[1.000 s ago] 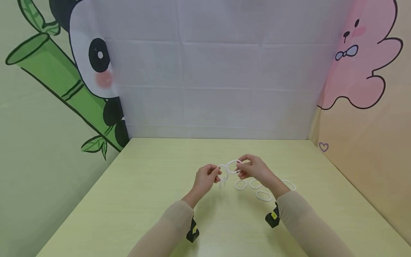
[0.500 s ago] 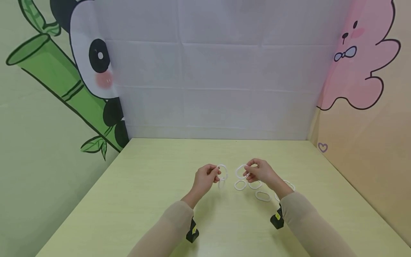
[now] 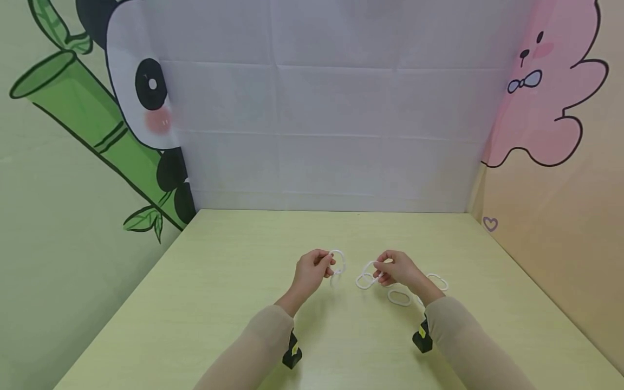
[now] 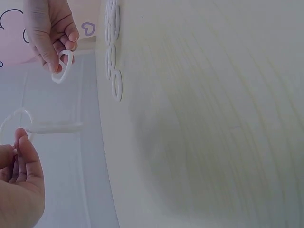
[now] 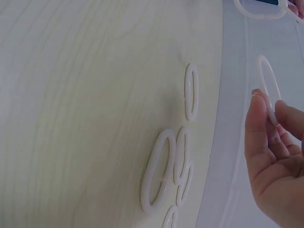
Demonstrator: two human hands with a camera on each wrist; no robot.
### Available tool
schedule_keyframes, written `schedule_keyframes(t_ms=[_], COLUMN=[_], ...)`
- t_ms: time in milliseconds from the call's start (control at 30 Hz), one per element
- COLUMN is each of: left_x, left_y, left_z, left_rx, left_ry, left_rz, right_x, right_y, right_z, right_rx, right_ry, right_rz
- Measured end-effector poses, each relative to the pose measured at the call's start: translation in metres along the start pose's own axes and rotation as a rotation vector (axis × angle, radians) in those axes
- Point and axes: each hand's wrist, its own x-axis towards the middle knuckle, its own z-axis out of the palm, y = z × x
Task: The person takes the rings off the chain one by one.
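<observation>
My left hand [image 3: 312, 270] pinches a white plastic ring [image 3: 344, 262] between thumb and fingertips, above the table. From that ring a second white ring [image 4: 57, 128] hangs, seen edge-on in the left wrist view. To the right, my right hand [image 3: 396, 268] pinches a separate oval white ring [image 5: 264, 83], tilted upright between thumb and index finger. A gap lies between the two hands. In the head view the right hand's ring overlaps a ring [image 3: 358, 283] lying flat on the table.
Several more white oval rings lie on the pale wooden table [image 3: 244, 254], among them one flat ring [image 3: 399, 298] below my right hand and one ring [image 3: 441, 281] partly behind the wrist. A white sheet [image 3: 331, 119] hangs behind the table's far edge.
My right hand has drawn its ring away from the left hand's ring, rightward and down nearer the table. The left hand has stayed almost still, holding its ring.
</observation>
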Motion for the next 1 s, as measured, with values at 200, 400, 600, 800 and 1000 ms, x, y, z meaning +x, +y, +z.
schedule_keyframes(t_ms=[200,400,600,800,1000], left_x=[0.000,-0.005,-0.020,-0.022,-0.023], left_y=[0.000,0.008,0.036,0.040,0.041], left_z=[0.000,-0.002,-0.003,-0.003,-0.004], left_rx=[0.002,-0.009,0.021,0.014,0.019], left_ry=[0.001,-0.005,-0.005,-0.004,-0.001], left_rz=[-0.004,-0.002,0.007,0.004,-0.002], right_x=[-0.001,-0.003,0.000,0.003,0.003], right_y=[0.005,0.008,0.015,0.025,0.028], right_z=[0.002,0.003,0.006,0.007,0.008], right_rx=[-0.015,-0.039,-0.056,-0.102,-0.134], right_ry=[-0.018,-0.036,-0.047,-0.064,-0.087], right_rz=[0.017,0.026,0.045,0.054,0.051])
